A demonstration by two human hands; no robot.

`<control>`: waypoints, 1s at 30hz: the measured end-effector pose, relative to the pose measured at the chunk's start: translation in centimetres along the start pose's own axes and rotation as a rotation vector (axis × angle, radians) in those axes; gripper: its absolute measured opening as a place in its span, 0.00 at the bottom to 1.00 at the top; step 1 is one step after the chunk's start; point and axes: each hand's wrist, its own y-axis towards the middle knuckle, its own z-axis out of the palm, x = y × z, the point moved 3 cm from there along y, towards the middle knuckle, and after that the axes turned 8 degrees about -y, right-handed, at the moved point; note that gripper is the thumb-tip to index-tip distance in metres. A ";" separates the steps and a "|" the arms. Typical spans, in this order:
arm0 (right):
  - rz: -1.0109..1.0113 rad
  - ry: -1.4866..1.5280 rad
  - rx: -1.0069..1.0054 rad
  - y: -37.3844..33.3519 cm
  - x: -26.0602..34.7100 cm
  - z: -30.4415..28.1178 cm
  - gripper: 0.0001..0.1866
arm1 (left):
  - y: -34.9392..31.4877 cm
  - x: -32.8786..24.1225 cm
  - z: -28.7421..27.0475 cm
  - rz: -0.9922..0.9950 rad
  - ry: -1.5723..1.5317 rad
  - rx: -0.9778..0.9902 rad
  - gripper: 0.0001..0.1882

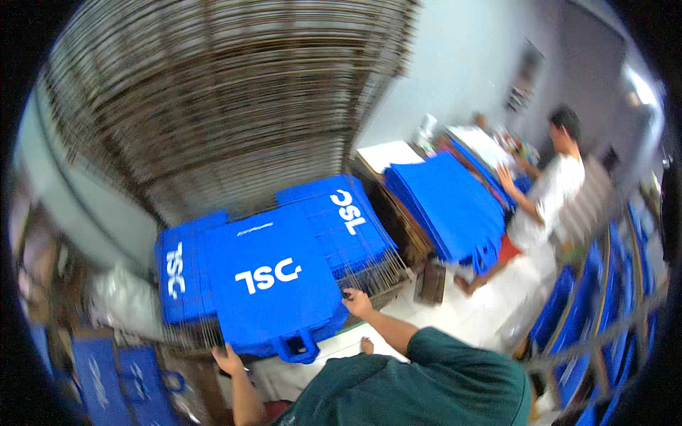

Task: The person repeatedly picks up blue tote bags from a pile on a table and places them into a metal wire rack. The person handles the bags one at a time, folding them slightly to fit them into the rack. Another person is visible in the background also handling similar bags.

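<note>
The person's left hand [227, 358] grips the near-left corner of a blue non-woven tote bag [273, 284], and the right hand [355, 304] pinches its near-right edge, so the bag lies flat between both hands, its loop handles [297, 348] hanging toward the body. It rests on a wire drying rack [383, 273] with more blue bags [341, 213] just beyond the hands and to the left. Well off to the right, another person [550, 199] handles a stack of blue bags [447, 206]. To lay it well, I'd judge both corners should stay level and taut, the printed face up and kept off the neighbouring bags so nothing smears.
</note>
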 end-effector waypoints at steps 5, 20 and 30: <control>0.023 0.136 -0.186 -0.3 -3.4 -4.9 0.21 | -3.8 2.0 -4.3 -0.035 0.483 0.147 0.29; 0.645 1.186 -0.623 -0.7 -24.3 -25.7 0.23 | -12.4 10.7 -4.0 -0.505 0.551 0.762 0.36; 0.487 1.745 -0.774 9.5 -33.8 -39.0 0.57 | -16.7 -3.0 -0.3 -0.210 0.580 0.697 0.40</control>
